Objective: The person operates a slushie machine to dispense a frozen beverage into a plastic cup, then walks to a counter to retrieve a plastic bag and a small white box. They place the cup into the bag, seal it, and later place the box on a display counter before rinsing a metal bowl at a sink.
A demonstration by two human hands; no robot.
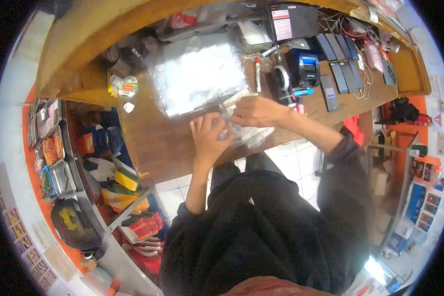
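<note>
Clear, crinkled plastic [249, 135] lies at the front edge of the wooden desk [151, 151], between and under my hands. My left hand [210, 137] has its fingers curled around part of the plastic. To its right, my right hand [253, 111] is closed with the fingertips pinched on the plastic's upper part; what exactly sits between the fingertips is hidden. Just beyond both hands rests a large stack of shiny clear plastic bags [203, 74], bright with glare. A red-capped marker [258, 74] lies to the right of the stack.
A tape dispenser [281, 81], a black label printer [303, 68], a blue highlighter [303, 92] and several smartphones [346, 76] stand or lie on the right. A plastic cup [127, 87] is at the left. Cables [336, 22] tangle at the back; a shelf [125, 211] with boxes is left.
</note>
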